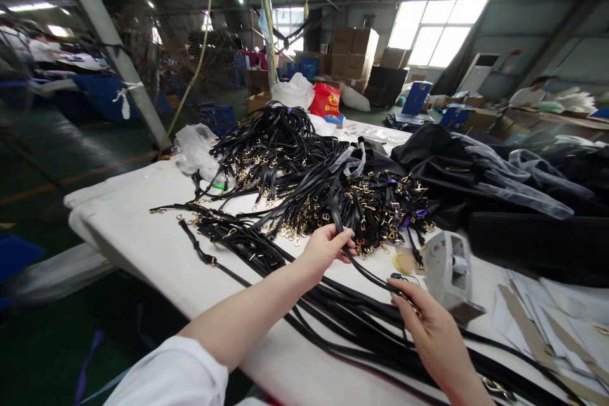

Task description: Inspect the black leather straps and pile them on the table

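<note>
A black strap (368,275) runs between my two hands over the table. My left hand (328,247) is closed round its far part, beside a big heap of black straps with gold clasps (304,184). Nearer to me, my right hand (428,323) pinches the strap's other part, where some gold metal shows between the fingers. Beneath my forearms and hands lies a long bundle of black straps (342,320), stretching from the left of the table to the lower right. Whether my left hand grips one strap layer or several, I cannot tell.
A grey tape dispenser-like device (448,273) stands right of my right hand, near a yellow roll (404,262). Papers and card strips (547,330) lie at the right. Black bags with clear plastic (457,168) are piled behind. The white table's (128,216) left edge drops to the floor.
</note>
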Demonstrator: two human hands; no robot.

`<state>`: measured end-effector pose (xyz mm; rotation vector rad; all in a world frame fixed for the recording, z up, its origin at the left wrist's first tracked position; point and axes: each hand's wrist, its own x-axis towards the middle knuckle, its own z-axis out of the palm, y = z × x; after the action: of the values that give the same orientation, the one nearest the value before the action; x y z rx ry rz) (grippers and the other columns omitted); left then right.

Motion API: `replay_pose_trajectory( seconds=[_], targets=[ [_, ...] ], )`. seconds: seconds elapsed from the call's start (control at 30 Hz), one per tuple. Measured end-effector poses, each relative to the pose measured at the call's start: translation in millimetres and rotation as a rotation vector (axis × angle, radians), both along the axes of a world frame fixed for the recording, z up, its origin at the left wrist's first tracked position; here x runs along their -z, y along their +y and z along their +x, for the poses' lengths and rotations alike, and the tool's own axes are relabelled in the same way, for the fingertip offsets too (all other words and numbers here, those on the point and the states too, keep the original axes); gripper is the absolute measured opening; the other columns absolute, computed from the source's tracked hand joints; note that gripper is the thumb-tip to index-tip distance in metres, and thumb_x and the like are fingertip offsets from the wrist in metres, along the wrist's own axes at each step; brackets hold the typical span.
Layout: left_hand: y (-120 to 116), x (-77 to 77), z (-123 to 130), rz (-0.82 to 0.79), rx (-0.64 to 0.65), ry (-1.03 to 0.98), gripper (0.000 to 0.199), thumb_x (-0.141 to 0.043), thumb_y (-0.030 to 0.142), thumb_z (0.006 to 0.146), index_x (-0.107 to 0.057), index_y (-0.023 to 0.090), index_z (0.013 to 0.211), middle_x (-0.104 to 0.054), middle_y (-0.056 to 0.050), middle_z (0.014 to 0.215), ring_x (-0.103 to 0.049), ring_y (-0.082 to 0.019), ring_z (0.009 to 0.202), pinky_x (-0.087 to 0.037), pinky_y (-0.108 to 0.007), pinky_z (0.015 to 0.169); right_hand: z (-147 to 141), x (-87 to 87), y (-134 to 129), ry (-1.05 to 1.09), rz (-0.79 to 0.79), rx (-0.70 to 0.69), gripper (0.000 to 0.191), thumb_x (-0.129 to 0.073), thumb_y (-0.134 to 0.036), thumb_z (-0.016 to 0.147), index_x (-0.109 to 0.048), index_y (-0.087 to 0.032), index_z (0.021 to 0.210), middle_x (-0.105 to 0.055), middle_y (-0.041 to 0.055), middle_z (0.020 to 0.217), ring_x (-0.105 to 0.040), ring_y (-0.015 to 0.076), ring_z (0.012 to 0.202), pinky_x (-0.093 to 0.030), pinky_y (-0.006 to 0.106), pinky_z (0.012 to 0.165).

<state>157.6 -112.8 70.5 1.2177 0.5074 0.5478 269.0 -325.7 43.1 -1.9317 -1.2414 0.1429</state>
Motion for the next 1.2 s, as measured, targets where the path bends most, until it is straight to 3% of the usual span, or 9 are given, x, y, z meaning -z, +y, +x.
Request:
replay_pose_trajectory(
  seconds=[0.13,0.2,0.3,0.4,0.53,0.63,0.87,1.0,1.2],
  targets=[
    [-2,2.8,3,0.102,-0.06,0.038,0.043,-0.067,0.042,0.083,-0.057,0.011,0.113,-0.065,-0.017,0.11,-0.067,-0.027,0.104,-0.058,-0.043,0.086,14,0.6,1,-0.303,0.131,0.004,0.026,-0.048,-0.035,0.1,-0.067,-0.03,0.118,-0.062,0.0043,0.129,-0.056,0.026,0.119,-0.038,0.048,0.106],
    [-5,3.6,2,0.235,-0.19,0.056,0.06,-0.07,0.034,0.081,-0.046,0.011,0.131,-0.046,-0.022,0.141,-0.042,-0.031,0.137,-0.038,-0.05,0.113,19,1.1,0,-0.398,0.169,0.018,0.027,-0.048,-0.032,0.101,-0.065,-0.03,0.121,-0.063,0.004,0.129,-0.056,0.0257,0.119,-0.033,0.05,0.11],
    [-13,3.7,-3,0.721,-0.267,0.087,0.073,-0.068,0.033,0.082,-0.035,0.013,0.144,-0.027,-0.019,0.155,-0.02,-0.03,0.148,-0.017,-0.05,0.123,23,2.9,-3,-0.392,0.157,0.015,0.023,-0.047,-0.031,0.102,-0.067,-0.028,0.114,-0.07,0.0016,0.113,-0.063,0.022,0.106,-0.032,0.046,0.111],
    [-19,4.4,-6,1.201,-0.023,0.143,0.049,-0.06,0.031,0.089,-0.05,0.018,0.135,-0.048,-0.014,0.144,-0.04,-0.027,0.136,-0.027,-0.049,0.119,23,4.0,-5,-0.258,0.084,0.045,0.025,-0.045,-0.035,0.102,-0.068,-0.026,0.104,-0.073,0.0001,0.098,-0.066,0.0211,0.098,-0.039,0.04,0.104],
    [-20,14.7,-3,1.529,0.427,0.312,0.02,-0.053,0.024,0.093,-0.071,0.018,0.1,-0.071,-0.008,0.105,-0.065,-0.021,0.099,-0.049,-0.035,0.094,19,3.2,-9,-0.116,0.001,0.103,0.03,-0.045,-0.044,0.099,-0.069,-0.025,0.099,-0.073,0.0024,0.096,-0.066,0.0237,0.099,-0.048,0.035,0.088],
    [-21,31.8,-1,1.585,0.595,0.328,0.012,-0.061,0.023,0.087,-0.073,0.02,0.09,-0.072,-0.005,0.093,-0.067,-0.02,0.086,-0.051,-0.03,0.078,18,6.1,-10,-0.067,-0.097,0.108,0.031,-0.048,-0.047,0.095,-0.069,-0.025,0.096,-0.072,0.0039,0.099,-0.066,0.0251,0.096,-0.049,0.036,0.083],
    [-23,63.6,10,1.721,0.611,0.373,0.012,-0.06,0.012,0.087,-0.07,0.011,0.082,-0.07,-0.014,0.084,-0.064,-0.025,0.093,-0.039,-0.043,0.103,12,28.3,-6,-0.064,-0.248,0.011,0.019,-0.059,-0.037,0.085,-0.071,-0.023,0.089,-0.072,0.0061,0.093,-0.066,0.0283,0.09,-0.05,0.044,0.085],
    [-31,48.8,10,1.75,0.625,0.283,0.013,-0.062,0.027,0.089,-0.071,0.018,0.09,-0.072,-0.007,0.084,-0.065,-0.022,0.084,-0.047,-0.035,0.089,1,33.6,-2,-0.101,-0.212,-0.047,0.032,-0.06,-0.037,0.083,-0.069,-0.021,0.108,-0.071,0.0105,0.11,-0.064,0.0297,0.104,-0.049,0.046,0.095],
    [-12,-5.8,-19,1.516,0.644,0.132,0.029,-0.058,0.044,0.091,-0.07,0.022,0.077,-0.07,-0.004,0.07,-0.06,-0.018,0.065,-0.042,-0.028,0.063,-1,18.6,-37,0.057,-0.291,-0.206,0.04,-0.046,-0.053,0.094,-0.066,-0.025,0.072,-0.066,0.0018,0.061,-0.062,0.019,0.053,-0.051,0.025,0.052]
  ],
)
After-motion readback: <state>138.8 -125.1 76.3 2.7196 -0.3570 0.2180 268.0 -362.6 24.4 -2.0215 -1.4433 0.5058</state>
